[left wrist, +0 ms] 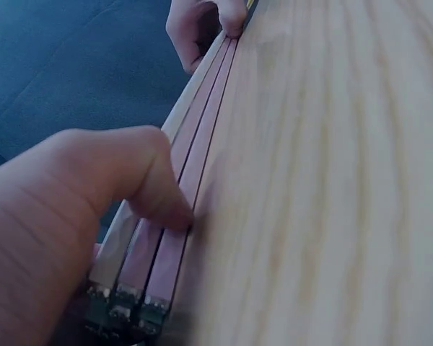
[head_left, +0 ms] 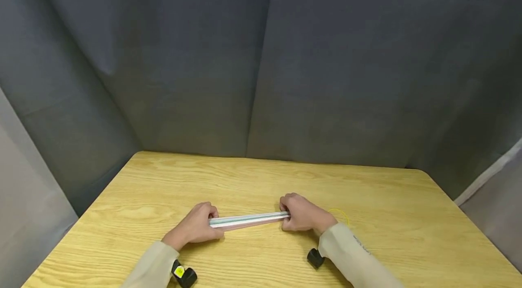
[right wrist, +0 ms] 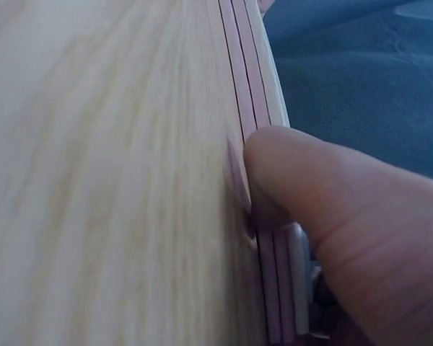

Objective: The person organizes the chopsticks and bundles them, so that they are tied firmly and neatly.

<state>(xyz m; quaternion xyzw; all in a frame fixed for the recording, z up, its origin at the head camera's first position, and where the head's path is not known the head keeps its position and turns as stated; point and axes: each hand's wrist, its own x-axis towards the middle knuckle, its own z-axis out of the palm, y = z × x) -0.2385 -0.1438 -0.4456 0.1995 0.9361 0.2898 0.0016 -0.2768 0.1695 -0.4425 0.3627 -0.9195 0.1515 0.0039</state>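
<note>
A bundle of long, narrow, flat strips [head_left: 250, 220] in white, pale green and pink stretches between both hands, low over the table. My left hand [head_left: 197, 223] grips its left end, with the thumb on the near side and fingers on the far side. My right hand [head_left: 302, 213] holds the other end between thumb and curled fingers. In the left wrist view, the pink and cream strips [left wrist: 180, 162] lie side by side, with dark green, shiny bits at the near end. The right wrist view shows the thumb [right wrist: 281, 173] pressed against the strips. What the strips are, I cannot tell.
A thin yellow loop [head_left: 341, 214] lies on the wooden table [head_left: 228, 179] beside the right wrist. Black devices [head_left: 185, 276] sit at both wrists. Dark grey curtains [head_left: 195, 61] hang behind the table's far edge.
</note>
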